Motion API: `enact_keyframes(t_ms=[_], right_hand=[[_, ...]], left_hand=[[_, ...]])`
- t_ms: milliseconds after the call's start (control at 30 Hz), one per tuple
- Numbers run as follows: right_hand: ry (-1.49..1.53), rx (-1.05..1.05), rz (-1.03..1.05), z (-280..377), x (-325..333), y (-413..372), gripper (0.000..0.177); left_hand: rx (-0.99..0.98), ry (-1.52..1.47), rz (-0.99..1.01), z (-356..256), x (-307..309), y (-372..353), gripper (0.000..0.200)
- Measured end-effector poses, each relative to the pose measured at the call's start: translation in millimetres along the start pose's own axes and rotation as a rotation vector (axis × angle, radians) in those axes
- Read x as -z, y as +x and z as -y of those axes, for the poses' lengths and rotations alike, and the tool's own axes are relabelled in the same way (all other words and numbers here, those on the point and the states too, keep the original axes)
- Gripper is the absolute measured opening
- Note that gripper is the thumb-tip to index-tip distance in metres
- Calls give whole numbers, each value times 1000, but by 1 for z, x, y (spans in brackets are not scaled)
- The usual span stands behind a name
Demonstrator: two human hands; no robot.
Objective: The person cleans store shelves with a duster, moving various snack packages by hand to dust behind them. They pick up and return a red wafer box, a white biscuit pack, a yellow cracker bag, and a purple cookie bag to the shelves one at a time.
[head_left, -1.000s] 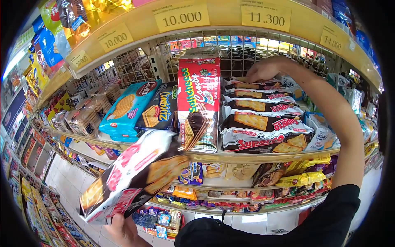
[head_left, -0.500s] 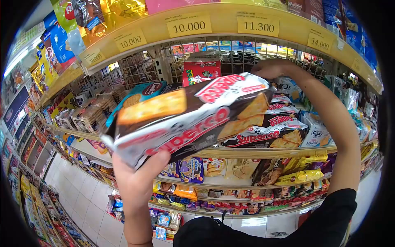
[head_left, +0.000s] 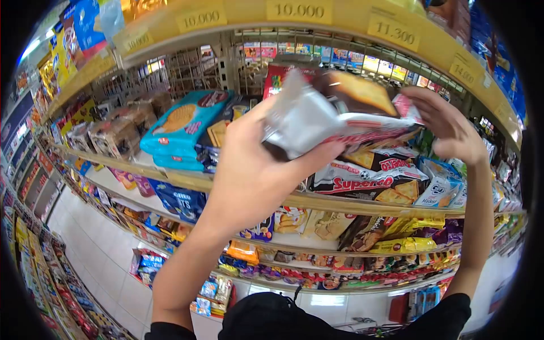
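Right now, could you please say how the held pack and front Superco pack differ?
The held pack is up in the left hand; the Superco pack lies on the shelf. The held pack turns its silvery end this way, the Superco pack its long printed side. Both show crackers on dark wrapping.

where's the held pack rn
In the head view, the pack is right of centre, in the left hand, with the right hand beside its right end.

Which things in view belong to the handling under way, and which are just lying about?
Being handled:
- dark-and-white biscuit pack, held by the left hand
- right hand, by its far end

Lying about:
- Superco packs
- blue biscuit packs
- Malkist pack
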State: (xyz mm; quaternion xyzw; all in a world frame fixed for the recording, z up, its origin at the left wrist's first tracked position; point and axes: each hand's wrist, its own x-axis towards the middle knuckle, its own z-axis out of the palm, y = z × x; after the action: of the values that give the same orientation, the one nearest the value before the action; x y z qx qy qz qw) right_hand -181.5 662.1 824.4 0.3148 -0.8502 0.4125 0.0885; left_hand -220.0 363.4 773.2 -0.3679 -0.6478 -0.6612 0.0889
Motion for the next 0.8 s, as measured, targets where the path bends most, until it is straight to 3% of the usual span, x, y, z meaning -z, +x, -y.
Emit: enact_keyframes(t_ms=[33,133,200,333,433,533,667,767,800], right_hand=[[-35,-95,-62,11,-6,-6,96],[-566,181,-217,17,-27,-7,78],[-647,63,-194,18,-21,-4,67],[-755,-71,-137,8,6,9,50],[-901,-77,-176,-31,32,17,50],[-928,-117,-164,-67,57,29,52],[-776,-202,-283,-95,60,62,55],[-675,-113,-278,-133,67,90,60],[-671,-182,-233,-136,64,98,62]], left_hand=[[-101,37,18,5,-3,6,37],[-275,21,56,22,-20,25,45],[-313,120,134,26,-27,33,57],[-513,377,-97,21,-24,23,86],[-382,494,-140,-1,5,-17,96],[-222,407,-327,-8,31,-75,93],[-175,430,-764,18,77,-156,73],[-44,554,-869,26,95,-215,61],[-7,580,-886,28,98,-233,57]])
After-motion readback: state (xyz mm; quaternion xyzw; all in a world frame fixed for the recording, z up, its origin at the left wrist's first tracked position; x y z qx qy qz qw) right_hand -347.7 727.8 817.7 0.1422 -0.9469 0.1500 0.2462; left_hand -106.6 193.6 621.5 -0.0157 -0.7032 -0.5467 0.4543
